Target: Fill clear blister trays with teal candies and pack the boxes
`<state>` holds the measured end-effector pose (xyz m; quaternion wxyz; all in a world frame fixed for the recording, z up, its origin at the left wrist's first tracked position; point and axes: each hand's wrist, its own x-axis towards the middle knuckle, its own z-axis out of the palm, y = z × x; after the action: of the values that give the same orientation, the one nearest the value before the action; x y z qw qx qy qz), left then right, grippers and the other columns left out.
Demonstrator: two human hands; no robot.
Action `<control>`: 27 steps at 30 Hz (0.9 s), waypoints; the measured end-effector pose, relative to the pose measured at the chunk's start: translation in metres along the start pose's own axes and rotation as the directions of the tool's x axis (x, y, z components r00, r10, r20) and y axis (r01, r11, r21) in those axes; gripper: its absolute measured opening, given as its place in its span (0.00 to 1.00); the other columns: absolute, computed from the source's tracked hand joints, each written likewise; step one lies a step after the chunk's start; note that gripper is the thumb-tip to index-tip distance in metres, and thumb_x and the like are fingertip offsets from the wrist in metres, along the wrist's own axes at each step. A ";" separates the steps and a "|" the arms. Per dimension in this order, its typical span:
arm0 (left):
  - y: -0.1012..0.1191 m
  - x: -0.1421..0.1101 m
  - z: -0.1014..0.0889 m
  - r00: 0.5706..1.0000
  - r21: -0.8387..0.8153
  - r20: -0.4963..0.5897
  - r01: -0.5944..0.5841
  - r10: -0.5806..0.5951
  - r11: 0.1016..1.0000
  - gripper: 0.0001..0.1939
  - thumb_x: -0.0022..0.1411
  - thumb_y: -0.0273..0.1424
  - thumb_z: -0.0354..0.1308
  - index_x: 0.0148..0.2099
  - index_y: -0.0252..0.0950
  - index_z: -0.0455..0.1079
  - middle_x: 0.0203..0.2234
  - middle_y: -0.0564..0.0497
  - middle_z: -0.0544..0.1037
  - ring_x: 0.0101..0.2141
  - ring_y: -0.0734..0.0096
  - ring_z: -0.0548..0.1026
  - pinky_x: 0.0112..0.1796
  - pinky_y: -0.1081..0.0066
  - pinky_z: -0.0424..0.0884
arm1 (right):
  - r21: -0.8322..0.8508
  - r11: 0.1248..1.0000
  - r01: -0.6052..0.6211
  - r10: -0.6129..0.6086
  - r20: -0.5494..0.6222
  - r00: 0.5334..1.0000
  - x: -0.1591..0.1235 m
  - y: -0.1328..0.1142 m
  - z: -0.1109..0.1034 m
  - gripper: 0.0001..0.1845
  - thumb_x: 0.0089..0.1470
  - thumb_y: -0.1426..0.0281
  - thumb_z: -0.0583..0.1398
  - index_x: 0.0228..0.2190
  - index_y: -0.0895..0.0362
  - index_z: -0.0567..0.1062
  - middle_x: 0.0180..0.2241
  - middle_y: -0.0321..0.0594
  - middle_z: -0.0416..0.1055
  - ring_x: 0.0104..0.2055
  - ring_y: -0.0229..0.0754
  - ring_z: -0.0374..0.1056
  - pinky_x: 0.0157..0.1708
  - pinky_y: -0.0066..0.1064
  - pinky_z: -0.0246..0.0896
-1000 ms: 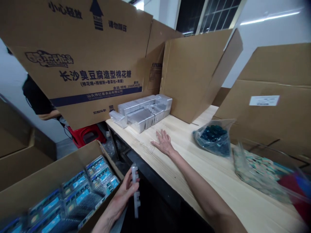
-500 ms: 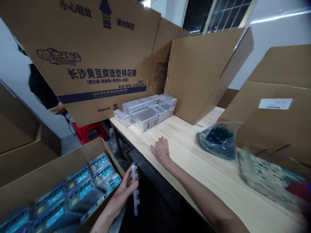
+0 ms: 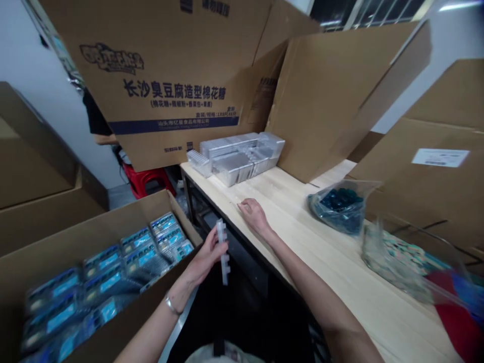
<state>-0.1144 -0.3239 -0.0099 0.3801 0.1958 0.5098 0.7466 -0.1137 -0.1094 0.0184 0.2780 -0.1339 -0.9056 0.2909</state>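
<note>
My left hand [image 3: 207, 258] is closed round a narrow clear plastic strip [image 3: 223, 250], held upright in the gap between the wooden table [image 3: 340, 282] and an open cardboard box [image 3: 124, 217] of blue-labelled packs [image 3: 113, 269]. My right hand [image 3: 254, 214] rests on the table near its front edge, fingers curled down onto the wood. I cannot make out anything under them. A stack of clear plastic trays [image 3: 238, 159] lies at the table's far end, beyond my right hand.
Large cardboard boxes [image 3: 170, 75] wall the table at the back and right. A clear bag of dark blue pieces [image 3: 338, 206] and a bag of printed packs [image 3: 397, 262] lie on the right. A red stool [image 3: 147, 180] and another person's arm [image 3: 102, 138] show at left.
My right hand has slid back toward the table's near edge and its fingers have curled from flat. My left hand has lifted the strip slightly. The view has tilted down and left.
</note>
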 end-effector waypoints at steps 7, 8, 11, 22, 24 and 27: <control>0.003 0.006 0.030 0.988 -0.034 0.127 -0.082 0.085 0.996 0.40 0.54 0.35 0.61 0.65 0.48 0.46 0.59 0.45 0.58 0.53 0.60 0.65 0.53 0.60 0.59 | 0.671 0.663 -0.332 0.104 0.356 0.929 -0.081 -0.073 -0.056 0.13 0.44 0.61 0.64 0.29 0.58 0.74 0.26 0.35 0.71 0.28 0.35 0.66 0.32 0.29 0.62; 0.001 0.007 0.036 0.987 -0.030 0.146 -0.069 0.072 0.997 0.40 0.55 0.35 0.61 0.65 0.48 0.46 0.60 0.45 0.57 0.53 0.60 0.65 0.52 0.59 0.59 | 0.683 0.642 -0.348 0.130 0.350 0.928 -0.087 -0.073 -0.060 0.12 0.43 0.62 0.64 0.27 0.58 0.74 0.25 0.34 0.71 0.27 0.35 0.65 0.32 0.29 0.62; -0.003 0.009 0.052 0.982 0.002 0.183 -0.036 0.035 0.999 0.39 0.55 0.35 0.60 0.65 0.49 0.45 0.60 0.46 0.57 0.53 0.59 0.65 0.51 0.58 0.61 | 0.719 0.595 -0.360 0.168 0.326 0.930 -0.096 -0.065 -0.072 0.12 0.43 0.62 0.64 0.26 0.59 0.74 0.23 0.33 0.69 0.26 0.34 0.64 0.32 0.29 0.60; 0.001 0.004 0.086 0.978 0.040 0.210 -0.023 0.014 0.999 0.37 0.53 0.36 0.62 0.63 0.48 0.51 0.58 0.45 0.60 0.52 0.57 0.65 0.45 0.62 0.67 | 0.800 0.524 -0.292 0.095 0.285 0.954 -0.112 -0.046 -0.099 0.12 0.45 0.62 0.63 0.26 0.60 0.74 0.25 0.35 0.70 0.28 0.35 0.64 0.34 0.29 0.60; 0.002 0.001 0.090 0.976 0.071 0.217 -0.023 0.007 0.997 0.37 0.54 0.37 0.61 0.63 0.47 0.50 0.58 0.44 0.60 0.54 0.55 0.64 0.42 0.64 0.68 | 0.812 0.514 -0.278 0.081 0.276 0.958 -0.114 -0.046 -0.101 0.13 0.45 0.62 0.63 0.26 0.60 0.74 0.25 0.35 0.71 0.28 0.34 0.64 0.34 0.28 0.60; 0.003 -0.003 0.094 0.975 0.123 0.221 -0.033 0.005 0.992 0.36 0.55 0.38 0.60 0.63 0.48 0.50 0.58 0.44 0.60 0.55 0.54 0.62 0.40 0.65 0.68 | 0.829 0.490 -0.270 0.055 0.279 0.959 -0.117 -0.044 -0.103 0.13 0.46 0.62 0.63 0.27 0.60 0.75 0.26 0.36 0.71 0.29 0.34 0.65 0.34 0.28 0.60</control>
<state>-0.0498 -0.2696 0.0312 0.4139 0.3060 0.5086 0.6902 0.0376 -0.1451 0.0648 0.1789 -0.0310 -0.6487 0.7391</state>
